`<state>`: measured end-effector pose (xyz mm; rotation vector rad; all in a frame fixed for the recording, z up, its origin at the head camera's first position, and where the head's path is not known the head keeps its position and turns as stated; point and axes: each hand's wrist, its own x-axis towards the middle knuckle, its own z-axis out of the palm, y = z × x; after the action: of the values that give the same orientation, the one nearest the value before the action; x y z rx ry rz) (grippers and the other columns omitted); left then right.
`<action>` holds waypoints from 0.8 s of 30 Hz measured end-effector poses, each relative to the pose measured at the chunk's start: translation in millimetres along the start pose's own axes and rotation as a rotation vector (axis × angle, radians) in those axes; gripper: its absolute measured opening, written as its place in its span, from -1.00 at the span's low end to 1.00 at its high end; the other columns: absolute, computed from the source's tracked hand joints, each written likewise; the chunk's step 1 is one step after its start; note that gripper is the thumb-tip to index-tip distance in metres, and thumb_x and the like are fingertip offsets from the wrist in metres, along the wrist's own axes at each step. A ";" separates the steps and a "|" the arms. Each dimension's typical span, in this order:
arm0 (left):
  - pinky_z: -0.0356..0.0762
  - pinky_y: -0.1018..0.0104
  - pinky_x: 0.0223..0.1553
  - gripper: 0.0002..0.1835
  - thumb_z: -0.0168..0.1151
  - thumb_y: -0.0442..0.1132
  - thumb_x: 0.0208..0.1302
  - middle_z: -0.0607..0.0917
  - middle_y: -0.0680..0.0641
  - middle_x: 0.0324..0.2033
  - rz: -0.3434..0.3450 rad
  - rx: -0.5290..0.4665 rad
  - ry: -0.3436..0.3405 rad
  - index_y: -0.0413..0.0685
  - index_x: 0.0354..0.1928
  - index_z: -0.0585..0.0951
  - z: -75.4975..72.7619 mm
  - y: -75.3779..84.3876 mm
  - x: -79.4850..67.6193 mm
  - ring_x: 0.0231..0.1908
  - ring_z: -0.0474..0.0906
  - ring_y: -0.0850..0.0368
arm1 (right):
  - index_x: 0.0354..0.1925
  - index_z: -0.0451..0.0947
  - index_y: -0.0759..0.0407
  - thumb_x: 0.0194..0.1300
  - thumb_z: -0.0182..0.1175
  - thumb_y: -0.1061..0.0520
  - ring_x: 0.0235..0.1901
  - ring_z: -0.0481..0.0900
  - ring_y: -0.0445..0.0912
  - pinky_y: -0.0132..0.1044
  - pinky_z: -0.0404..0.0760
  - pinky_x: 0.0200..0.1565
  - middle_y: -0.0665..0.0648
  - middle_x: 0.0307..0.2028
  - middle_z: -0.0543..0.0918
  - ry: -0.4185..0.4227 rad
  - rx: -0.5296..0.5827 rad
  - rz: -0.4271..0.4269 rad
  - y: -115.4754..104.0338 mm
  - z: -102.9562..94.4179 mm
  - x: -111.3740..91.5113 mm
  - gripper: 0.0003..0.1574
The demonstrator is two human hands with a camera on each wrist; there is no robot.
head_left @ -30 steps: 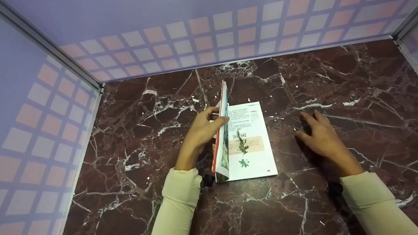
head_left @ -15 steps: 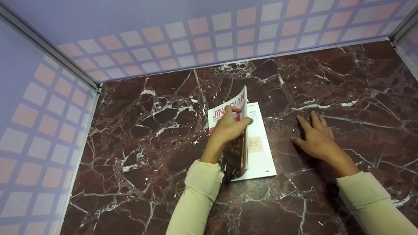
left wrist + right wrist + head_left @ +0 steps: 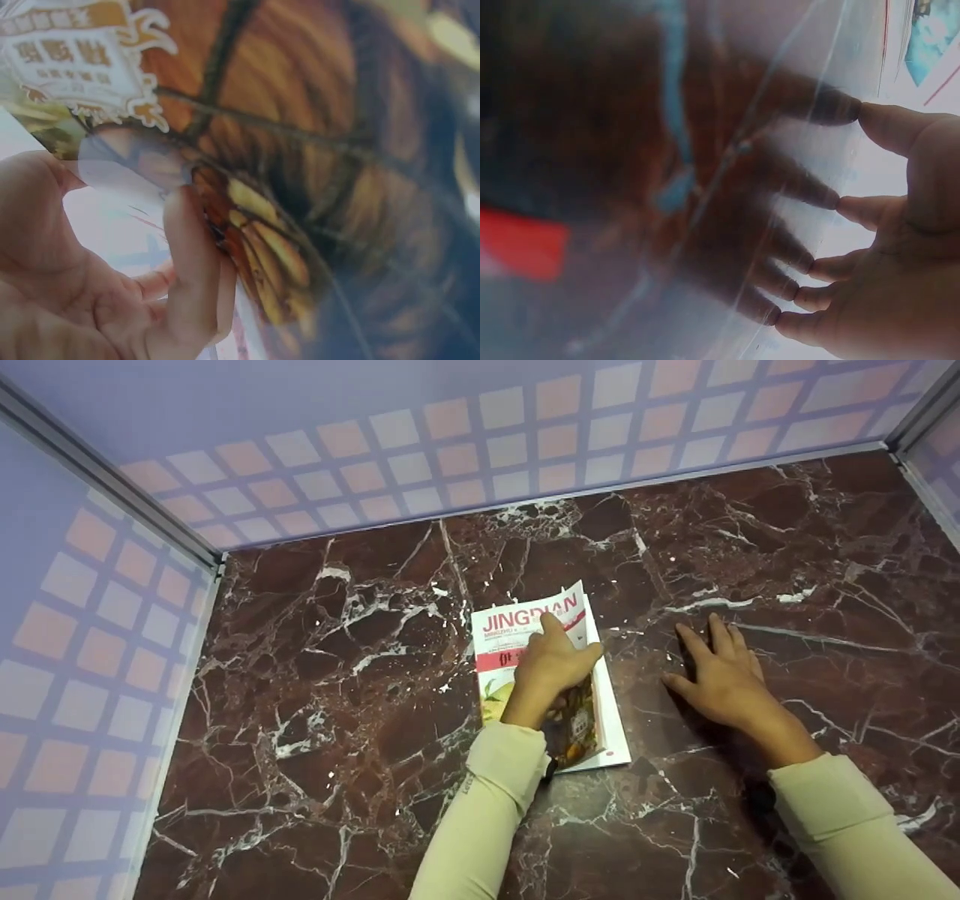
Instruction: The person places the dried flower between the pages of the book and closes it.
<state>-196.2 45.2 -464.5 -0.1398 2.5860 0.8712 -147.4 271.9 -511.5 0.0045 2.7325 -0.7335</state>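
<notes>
A paperback book (image 3: 495, 631) lies on the marble-patterned table, its front cover showing red "JINGDIAN" lettering and fruit pictures. My left hand (image 3: 553, 661) holds the cover and pages by their right edge, thumb at the edge and fingers over the cover. The held leaves bend up a little, with a strip of the white page (image 3: 613, 727) beneath showing at the right. Close up in the left wrist view, the fingers (image 3: 191, 262) touch the glossy printed cover (image 3: 300, 90). To the right of the book, my right hand (image 3: 724, 682) rests its spread fingertips (image 3: 870, 210) on the table.
The dark red table (image 3: 337, 780) has white veins and small pale flecks. A lilac panel (image 3: 465, 442) with pink and white squares stands along the back, and another panel (image 3: 82, 660) stands at the left.
My left hand has moved right, swinging the upright cover and pages over to the right, nearly down onto the rest of the book. My right hand stays in place.
</notes>
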 end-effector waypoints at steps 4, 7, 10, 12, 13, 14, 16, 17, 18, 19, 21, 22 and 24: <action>0.54 0.03 0.03 -0.12 0.31 0.18 0.19 0.53 -0.26 0.13 -0.045 0.058 0.017 -0.07 0.41 0.19 8.5 3.0 2.3 0.08 0.53 -0.20 | 0.58 -0.14 0.19 0.42 0.14 -0.22 0.44 -0.40 0.55 0.51 -0.27 0.32 0.56 0.50 -0.38 0.000 0.000 -0.002 -1.4 -0.6 -0.4 0.08; 0.55 0.05 -0.04 -0.13 0.32 0.21 0.18 0.50 -0.25 0.12 -0.065 0.093 0.031 -0.01 0.41 0.20 13.4 5.4 2.2 0.03 0.53 -0.20 | 0.58 -0.13 0.18 0.42 0.14 -0.22 0.44 -0.40 0.56 0.52 -0.27 0.31 0.56 0.50 -0.37 0.003 0.005 -0.006 -1.5 -0.9 -1.2 0.07; 0.57 0.09 -0.15 -0.17 0.32 0.24 0.18 0.49 -0.24 0.06 -0.069 0.124 0.048 0.02 0.35 0.22 18.0 7.2 1.4 -0.09 0.57 -0.15 | 0.58 -0.13 0.18 0.42 0.13 -0.22 0.44 -0.40 0.55 0.53 -0.27 0.31 0.55 0.50 -0.37 0.008 0.010 -0.009 -1.3 -0.6 -1.7 0.06; 0.58 0.10 -0.22 -0.18 0.32 0.25 0.18 0.47 -0.23 0.03 -0.068 0.149 0.054 0.03 0.32 0.22 21.1 8.2 1.1 -0.17 0.58 -0.12 | 0.58 -0.13 0.17 0.42 0.13 -0.22 0.44 -0.40 0.55 0.53 -0.27 0.31 0.55 0.50 -0.38 0.008 0.012 -0.007 -1.0 -0.6 -2.1 0.06; 0.58 0.11 -0.26 -0.18 0.32 0.25 0.18 0.46 -0.23 0.02 -0.068 0.163 0.060 0.03 0.32 0.21 22.6 8.9 1.0 -0.21 0.59 -0.11 | 0.59 -0.13 0.17 0.43 0.13 -0.21 0.44 -0.40 0.55 0.53 -0.28 0.31 0.55 0.50 -0.38 0.007 0.013 -0.005 -1.2 -0.5 -2.0 0.06; 0.59 0.12 -0.29 -0.17 0.32 0.25 0.18 0.45 -0.24 0.02 -0.071 0.173 0.065 0.04 0.33 0.20 24.4 9.4 1.0 -0.24 0.59 -0.10 | 0.59 -0.13 0.17 0.43 0.13 -0.21 0.45 -0.40 0.55 0.53 -0.28 0.31 0.54 0.51 -0.38 0.007 0.014 -0.003 -1.3 -0.5 -1.8 0.06; 0.58 0.14 -0.34 -0.15 0.33 0.24 0.18 0.44 -0.24 0.01 -0.072 0.187 0.080 0.04 0.35 0.19 27.9 10.5 0.8 -0.30 0.59 -0.08 | 0.59 -0.13 0.16 0.43 0.13 -0.20 0.45 -0.40 0.54 0.52 -0.28 0.32 0.54 0.51 -0.38 0.007 0.014 -0.001 -1.4 -0.3 -1.8 0.06; 0.58 0.15 -0.36 -0.14 0.34 0.24 0.18 0.43 -0.25 0.01 -0.070 0.195 0.085 0.04 0.36 0.18 29.5 10.9 0.6 -0.32 0.58 -0.07 | 0.59 -0.13 0.16 0.43 0.14 -0.20 0.45 -0.40 0.54 0.52 -0.29 0.32 0.53 0.51 -0.38 0.007 0.016 0.000 -1.7 -0.3 -1.9 0.05; 0.58 0.17 -0.38 -0.13 0.36 0.23 0.17 0.42 -0.25 0.00 -0.067 0.197 0.092 0.04 0.37 0.17 31.0 11.3 0.4 -0.34 0.57 -0.07 | 0.59 -0.13 0.16 0.43 0.14 -0.20 0.45 -0.40 0.53 0.52 -0.28 0.32 0.53 0.51 -0.38 0.009 0.015 0.000 -1.7 -0.1 -1.9 0.05; 0.58 0.19 -0.39 -0.11 0.37 0.23 0.16 0.41 -0.25 -0.01 -0.065 0.196 0.099 0.04 0.37 0.16 32.4 11.7 0.1 -0.36 0.56 -0.06 | 0.59 -0.12 0.16 0.42 0.14 -0.20 0.45 -0.39 0.53 0.52 -0.28 0.32 0.53 0.51 -0.37 0.013 0.014 0.000 -1.2 0.2 -1.8 0.05; 0.56 0.22 -0.42 -0.12 0.41 0.21 0.14 0.41 -0.25 -0.04 -0.056 0.193 0.114 0.03 0.34 0.17 35.1 12.0 0.0 -0.38 0.54 -0.04 | 0.59 -0.12 0.16 0.42 0.14 -0.20 0.45 -0.39 0.54 0.52 -0.27 0.32 0.53 0.51 -0.36 0.018 0.014 -0.004 -0.4 0.7 -2.0 0.05; 0.55 0.23 -0.43 -0.12 0.43 0.20 0.13 0.40 -0.24 -0.06 -0.054 0.196 0.120 0.03 0.32 0.18 36.2 12.2 -0.1 -0.39 0.52 -0.03 | 0.58 -0.12 0.16 0.42 0.14 -0.20 0.45 -0.39 0.54 0.52 -0.28 0.32 0.54 0.51 -0.36 0.020 0.015 -0.004 0.0 1.0 -1.9 0.05; 0.54 0.26 -0.45 -0.14 0.46 0.20 0.10 0.40 -0.22 -0.09 -0.050 0.208 0.134 0.02 0.27 0.19 38.6 12.3 0.3 -0.39 0.52 -0.02 | 0.59 -0.12 0.16 0.42 0.14 -0.20 0.45 -0.39 0.54 0.52 -0.28 0.32 0.53 0.51 -0.36 0.018 0.013 -0.004 0.5 1.5 -1.8 0.05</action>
<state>-185.9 78.1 -485.6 -0.2087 2.7655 0.5879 -145.2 271.8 -512.4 0.0078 2.7454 -0.7562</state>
